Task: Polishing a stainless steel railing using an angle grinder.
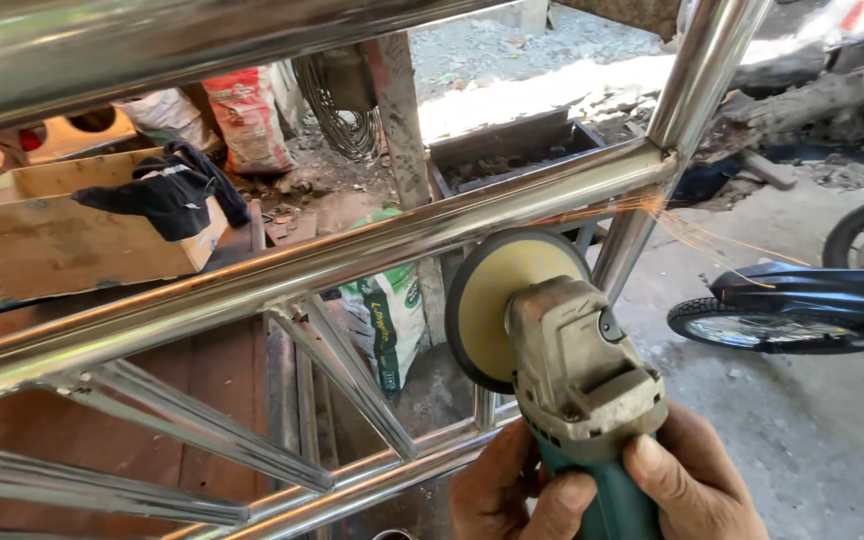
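while sparks (692, 232) fly off the steel tube frame (352, 255), both hands grip an angle grinder (572, 385): left hand (512, 490) and right hand (692, 475) close around its green handle, disc against the rail.

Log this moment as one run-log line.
hands: left hand and right hand grip angle grinder | disc: against steel rail | sparks: flying right
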